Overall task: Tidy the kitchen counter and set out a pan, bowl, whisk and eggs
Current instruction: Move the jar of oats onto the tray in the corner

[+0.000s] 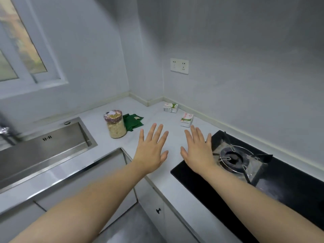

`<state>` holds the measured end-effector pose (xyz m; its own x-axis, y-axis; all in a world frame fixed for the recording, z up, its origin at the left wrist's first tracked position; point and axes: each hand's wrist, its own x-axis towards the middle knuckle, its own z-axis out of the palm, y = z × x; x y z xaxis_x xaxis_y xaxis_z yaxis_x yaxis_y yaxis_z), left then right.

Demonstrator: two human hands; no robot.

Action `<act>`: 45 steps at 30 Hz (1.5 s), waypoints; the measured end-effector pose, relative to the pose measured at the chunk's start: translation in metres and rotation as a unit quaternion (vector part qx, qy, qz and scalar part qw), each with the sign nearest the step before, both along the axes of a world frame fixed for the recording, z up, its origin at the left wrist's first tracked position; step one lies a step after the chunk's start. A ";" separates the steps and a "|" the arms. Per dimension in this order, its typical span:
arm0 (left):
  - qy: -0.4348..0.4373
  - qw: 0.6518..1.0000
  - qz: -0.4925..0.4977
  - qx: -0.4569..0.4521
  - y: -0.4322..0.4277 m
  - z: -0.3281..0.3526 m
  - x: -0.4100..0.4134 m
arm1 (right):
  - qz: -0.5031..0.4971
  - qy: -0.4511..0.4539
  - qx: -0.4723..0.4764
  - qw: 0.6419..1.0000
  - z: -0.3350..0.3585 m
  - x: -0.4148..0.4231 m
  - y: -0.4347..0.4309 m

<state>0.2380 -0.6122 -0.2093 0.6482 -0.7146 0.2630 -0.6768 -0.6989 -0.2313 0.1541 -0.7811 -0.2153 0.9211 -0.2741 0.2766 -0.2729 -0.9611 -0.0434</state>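
Writing: two small cartons near the corner carry red and green print, too small to read; the jar lid has a printed label, also illegible

Left hand point(152, 151) and right hand point(198, 151): both stretched forward, palms down, fingers spread wide, holding nothing, side by side but apart, above the pale surface point(157, 118). Right hand partly over the near-left corner of the black gas hob point(280, 181); burner with wire pan support point(233, 157) just right of it

Ahead of left hand: glass jar point(116, 124) of pale flakes, upright, lid on. Folded green cloth point(133, 122) touching or just behind the jar. One carton point(187, 119) just beyond right fingertips; the other carton point(171, 107) farther back by the wall

Left: steel sink point(45, 146), faucet blurred at the edge. Wall socket point(179, 66) above the corner. Window upper left

Pan, bowl, whisk, eggs: none in view
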 end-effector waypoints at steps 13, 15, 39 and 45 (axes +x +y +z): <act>0.057 0.994 0.093 -0.024 0.043 -0.020 0.118 | 0.103 0.034 0.064 0.992 -0.020 0.155 0.037; 0.067 0.992 0.103 -0.042 0.052 -0.025 0.134 | 0.106 0.047 0.071 0.991 -0.025 0.170 0.044; 0.599 0.682 0.046 -0.417 0.144 -0.118 0.415 | -0.074 0.104 0.676 0.725 -0.054 0.414 0.143; 0.609 0.670 0.031 -0.424 0.141 -0.128 0.425 | -0.108 0.083 0.753 0.644 -0.066 0.432 0.151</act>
<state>0.6631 -0.4713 -0.3369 0.7729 -0.6046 -0.1927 0.0334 -0.2644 0.9638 0.5866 -0.6303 -0.2817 0.7994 -0.2423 -0.5497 -0.5140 0.1979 -0.8347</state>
